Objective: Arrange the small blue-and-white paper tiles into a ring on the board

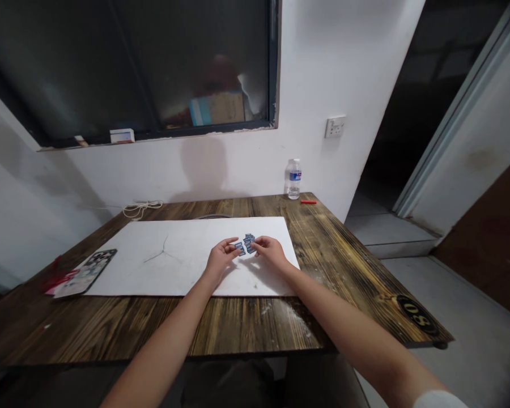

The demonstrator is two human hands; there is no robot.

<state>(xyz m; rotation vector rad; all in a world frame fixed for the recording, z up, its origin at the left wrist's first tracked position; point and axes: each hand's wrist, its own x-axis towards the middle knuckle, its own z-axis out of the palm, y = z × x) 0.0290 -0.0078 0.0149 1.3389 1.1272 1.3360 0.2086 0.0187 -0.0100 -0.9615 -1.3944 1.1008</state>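
Just above the right part of a white board (123,275), both of my hands hold small blue-patterned cards. My left hand (219,259) pinches a blue card piece (239,247) between thumb and fingers; whether it is one or more I cannot tell. Close beside it, my right hand (272,253) is closed on a fanned bunch of blue cards (249,241). A narrow gap lies between the two lots. The print on them is too small to read. Thin dark lines (163,252) meet in a three-armed shape on the board's left part.
The board lies on a dark wooden table (340,272). At its left edge rests a patterned flat item (96,272) over something red. Along the back are a coiled white cable (142,208), a water bottle (294,184) and a red stick-like object (308,202).
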